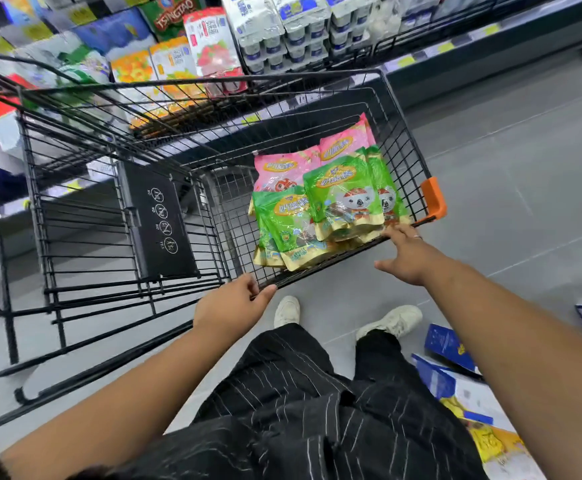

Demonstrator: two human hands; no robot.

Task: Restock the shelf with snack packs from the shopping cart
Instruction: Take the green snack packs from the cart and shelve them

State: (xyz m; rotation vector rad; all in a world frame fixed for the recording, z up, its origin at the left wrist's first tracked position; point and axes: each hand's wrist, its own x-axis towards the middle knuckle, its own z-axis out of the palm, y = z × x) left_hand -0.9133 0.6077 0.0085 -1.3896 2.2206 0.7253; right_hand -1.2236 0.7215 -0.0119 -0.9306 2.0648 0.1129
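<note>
Head view, tipped down over a grey tiled floor (507, 161). Along the far side and the left, a shelf (421, 56) edged with yellow price tags, stocked with bright bags and white multipacks (282, 36). In front of it, slanted across the middle, a black wire shopping cart (192, 84), with a black warning panel (159, 220) on its folded flap and an orange corner guard (433, 199) at the right.

Lower in view, black striped trousers (300, 393). Inside the cart, heaped toward the near right corner, the snack packs (293, 230): green packs (343, 194) overlapping on top and in front, pink packs (282, 169) behind and partly beneath them. To the right on the floor, blue boxes (449, 346) and flattened card.

Then the left hand (230, 308), on the cart's near rim, fingers curled over the wire and thumb hooked beside them, grasping it. Further right, over the same rim, the right hand (409, 256), just beside the lower edge of the green packs, fingers loose and spread, grasping nothing; contact with rim or packs impossible to tell.

Behind the cart, two pale shoes (287, 310). Smallest, a thin ring (417, 237) on one right finger.
</note>
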